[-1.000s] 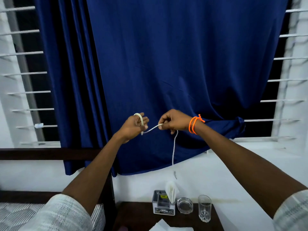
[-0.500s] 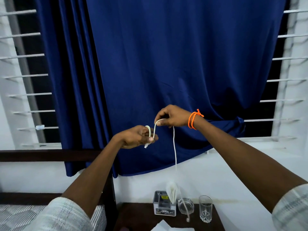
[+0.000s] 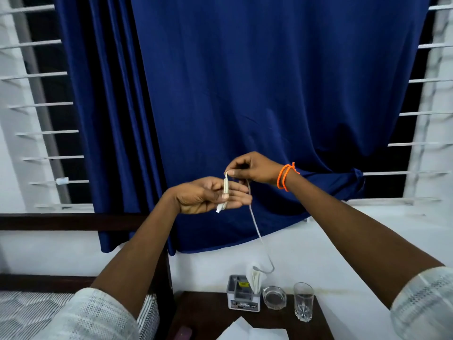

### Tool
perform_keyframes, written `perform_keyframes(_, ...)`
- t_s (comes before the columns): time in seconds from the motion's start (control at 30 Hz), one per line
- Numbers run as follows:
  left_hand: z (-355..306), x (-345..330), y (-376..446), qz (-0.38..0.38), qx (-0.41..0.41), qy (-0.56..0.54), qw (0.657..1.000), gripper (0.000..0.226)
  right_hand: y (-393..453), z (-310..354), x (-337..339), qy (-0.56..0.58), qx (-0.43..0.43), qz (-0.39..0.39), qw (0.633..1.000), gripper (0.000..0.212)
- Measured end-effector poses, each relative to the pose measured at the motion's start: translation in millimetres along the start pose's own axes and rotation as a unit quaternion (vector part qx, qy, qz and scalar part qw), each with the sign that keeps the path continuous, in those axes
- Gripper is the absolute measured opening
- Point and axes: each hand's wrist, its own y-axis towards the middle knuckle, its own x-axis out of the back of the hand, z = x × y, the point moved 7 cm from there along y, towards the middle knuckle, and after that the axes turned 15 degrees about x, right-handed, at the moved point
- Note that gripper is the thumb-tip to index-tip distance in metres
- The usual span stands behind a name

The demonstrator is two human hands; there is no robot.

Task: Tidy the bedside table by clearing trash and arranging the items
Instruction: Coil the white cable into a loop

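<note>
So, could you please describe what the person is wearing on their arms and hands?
Both forearms are bare, with white textured sleeves pushed up near the elbows: left sleeve, right sleeve. The right wrist carries a looped orange cord bracelet. No gloves or rings are visible.

Curtain [image 3: 269, 94]: blue cloth, smooth, faint sheen. Cable [image 3: 255, 224]: white, smooth, looks like plastic or rubber. Bracelet [image 3: 285, 176] on right wrist: orange cord, matt. Sleeves [image 3: 98, 315]: white woven cloth, textured. Table [image 3: 210, 312]: dark wood, slight gloss. Tumbler [image 3: 303, 301] and ashtray [image 3: 274, 297]: clear glass, glossy. Holder [image 3: 242, 296]: grey plastic, matt. Sheet [image 3: 252, 332], near edge: white paper. Window bars [image 3: 44, 104]: painted white.
</note>
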Motion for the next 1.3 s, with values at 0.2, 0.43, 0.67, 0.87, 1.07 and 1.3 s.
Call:
perform_keyframes(0.2,-20.5,-10.3,-9.8,0.091,-0.108,-0.117,0.983,0.06,-4.9,-19.4,-41.6,0.233,-0.032,-0.048,0.971,0.024)
perform_keyframes(0.43,-27.5,15.3,-9.2,-0.005,-0.2,-0.163,0.966,0.06,-12.1,-31.4,-82.0,0.327,-0.112,-0.086,0.934,0.017)
perform_keyframes(0.67,-23.1,56.2,-12.1,-0.185,-0.241,-0.234,0.924,0.058,-13.5,-27.7,-82.2,0.203,-0.147,0.01,0.968,0.021)
perform_keyframes(0.87,-10.8,71.8,-5.9,-0.325,-0.171,-0.156,0.917,0.042,-9.3,-24.3,-74.8,0.061,-0.15,0.078,0.984,0.014)
perform_keyframes(1.07,-10.5,72.1,-13.1,-0.317,-0.192,-0.204,0.906,0.041,-13.3,-27.0,-61.5,0.033,-0.146,0.078,0.986,0.011)
perform_keyframes(1.3,-11.7,69.9,-13.2,-0.279,-0.212,-0.279,0.894,0.05,-16.8,-25.7,-54.4,0.022,-0.147,0.079,0.986,0.02)
